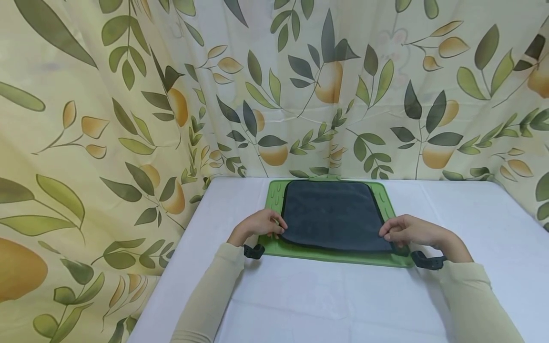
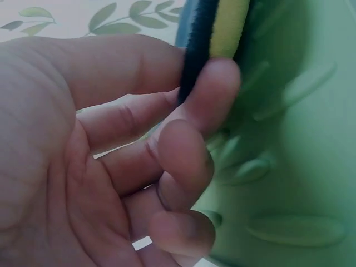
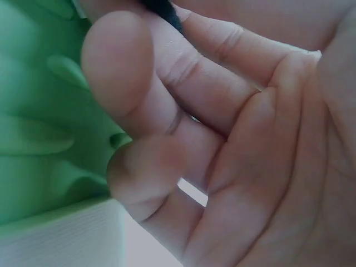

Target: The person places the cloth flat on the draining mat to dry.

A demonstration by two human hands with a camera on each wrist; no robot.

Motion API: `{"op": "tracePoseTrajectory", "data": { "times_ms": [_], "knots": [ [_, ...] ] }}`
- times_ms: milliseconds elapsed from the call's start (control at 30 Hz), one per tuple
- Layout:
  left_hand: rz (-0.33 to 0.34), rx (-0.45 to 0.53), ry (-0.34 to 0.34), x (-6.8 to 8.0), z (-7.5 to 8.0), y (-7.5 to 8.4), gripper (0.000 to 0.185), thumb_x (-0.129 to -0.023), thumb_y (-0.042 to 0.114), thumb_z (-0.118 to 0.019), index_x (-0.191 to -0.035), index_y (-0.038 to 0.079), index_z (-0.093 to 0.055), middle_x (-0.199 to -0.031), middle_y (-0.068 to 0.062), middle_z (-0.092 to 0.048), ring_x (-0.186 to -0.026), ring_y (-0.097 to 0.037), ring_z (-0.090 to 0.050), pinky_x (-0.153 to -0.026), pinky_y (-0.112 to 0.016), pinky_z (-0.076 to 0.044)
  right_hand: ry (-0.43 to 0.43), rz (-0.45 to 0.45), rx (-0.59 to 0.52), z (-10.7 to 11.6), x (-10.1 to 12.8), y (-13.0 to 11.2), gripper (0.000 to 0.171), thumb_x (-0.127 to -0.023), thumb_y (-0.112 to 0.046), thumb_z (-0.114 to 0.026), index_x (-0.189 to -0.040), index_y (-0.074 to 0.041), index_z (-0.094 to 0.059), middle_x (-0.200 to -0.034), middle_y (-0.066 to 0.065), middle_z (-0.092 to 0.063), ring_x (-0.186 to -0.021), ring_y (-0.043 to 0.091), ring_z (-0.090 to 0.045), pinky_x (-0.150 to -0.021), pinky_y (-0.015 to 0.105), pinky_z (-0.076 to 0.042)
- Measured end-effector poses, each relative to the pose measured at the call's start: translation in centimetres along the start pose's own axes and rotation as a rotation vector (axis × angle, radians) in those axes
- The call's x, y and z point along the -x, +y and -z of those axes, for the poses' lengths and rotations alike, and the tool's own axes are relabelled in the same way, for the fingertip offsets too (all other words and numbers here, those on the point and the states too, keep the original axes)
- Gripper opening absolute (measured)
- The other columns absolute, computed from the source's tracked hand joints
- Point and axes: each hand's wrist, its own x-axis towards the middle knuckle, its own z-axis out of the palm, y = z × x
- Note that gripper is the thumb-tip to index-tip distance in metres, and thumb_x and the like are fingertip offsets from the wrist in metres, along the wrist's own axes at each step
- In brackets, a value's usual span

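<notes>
A dark blue cloth (image 1: 332, 214) lies flat on a green ridged mat (image 1: 386, 200) on the white table. My left hand (image 1: 262, 224) pinches the cloth's near left corner; in the left wrist view the cloth edge (image 2: 214, 33), dark with a yellow underside, sits between thumb and fingers (image 2: 214, 92). My right hand (image 1: 405, 231) pinches the near right corner, where a sliver of dark cloth (image 3: 164, 11) shows between its fingers (image 3: 119, 61). The green mat (image 2: 289, 167) (image 3: 39, 128) fills the background of both wrist views.
The white table (image 1: 326, 295) runs towards me from the mat. A curtain (image 1: 274, 85) printed with leaves and fruit hangs close behind and to the left. Black wrist mounts (image 1: 253, 251) (image 1: 426, 261) sit at both cuffs.
</notes>
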Motion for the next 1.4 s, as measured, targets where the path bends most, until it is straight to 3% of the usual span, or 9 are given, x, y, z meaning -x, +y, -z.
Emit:
{"op": "tracePoseTrajectory", "data": {
  "times_ms": [300,533,733,1000,1133,1400],
  "knots": [
    [0.011,-0.064,-0.027,-0.2,-0.4,-0.4,0.006,-0.095,0.011,-0.071,-0.100,0.010,-0.074,-0.081,-0.004,-0.073,-0.065,-0.013,-0.064,-0.057,-0.024,-0.046,-0.020,-0.035,0.003,-0.3,-0.3,-0.1,0.022,-0.101,-0.014,-0.062,-0.116,0.002,-0.063,-0.075,-0.001,-0.054,-0.063,0.012,-0.054,-0.056,0.026,-0.045],
    [0.016,-0.096,-0.033,-0.2,-0.4,-0.5,0.008,-0.094,0.013,-0.074,-0.102,0.014,-0.072,-0.070,0.001,-0.067,-0.059,-0.012,-0.056,-0.055,-0.024,-0.043,-0.011,-0.027,0.030,-0.2,-0.2,-0.4,0.026,-0.099,-0.013,-0.064,-0.119,0.004,-0.062,-0.074,-0.001,-0.054,-0.066,0.012,-0.054,-0.061,0.028,-0.047],
    [0.007,-0.157,0.053,0.0,-0.3,-0.4,0.011,-0.092,0.018,-0.077,-0.102,0.018,-0.073,-0.068,0.001,-0.062,-0.059,-0.012,-0.051,-0.056,-0.026,-0.039,0.053,-0.025,0.090,-0.1,0.1,-0.8,0.026,-0.101,-0.018,-0.063,-0.119,0.001,-0.065,-0.089,0.006,-0.061,-0.068,0.014,-0.057,-0.063,0.029,-0.050],
    [-0.066,-0.230,0.207,-0.6,-0.8,-0.2,0.024,-0.092,0.025,-0.078,-0.115,0.020,-0.073,-0.073,-0.002,-0.063,-0.061,-0.012,-0.052,-0.056,-0.025,-0.042,0.193,-0.002,0.157,-0.2,-0.3,-1.3,0.034,-0.101,-0.019,-0.064,-0.127,0.003,-0.062,-0.079,0.005,-0.056,-0.066,0.015,-0.055,-0.062,0.030,-0.049],
    [-0.050,-0.286,0.234,-0.9,-1.2,-0.2,0.036,-0.091,0.029,-0.079,-0.125,0.023,-0.072,-0.073,-0.002,-0.063,-0.060,-0.011,-0.051,-0.055,-0.024,-0.040,0.231,-0.003,0.220,-0.8,-1.0,-1.9,0.041,-0.099,-0.021,-0.067,-0.131,0.003,-0.061,-0.079,0.003,-0.056,-0.067,0.014,-0.051,-0.060,0.029,-0.046],
    [0.022,-0.362,0.234,-1.0,-1.6,-0.5,0.055,-0.087,0.033,-0.083,-0.139,0.026,-0.064,-0.079,0.000,-0.060,-0.065,-0.013,-0.049,-0.057,-0.027,-0.037,0.204,-0.056,0.305,-1.7,-1.4,-1.9,0.065,-0.091,-0.020,-0.075,-0.142,0.010,-0.048,-0.078,0.003,-0.057,-0.067,0.013,-0.049,-0.059,0.028,-0.040]
  ]
}}
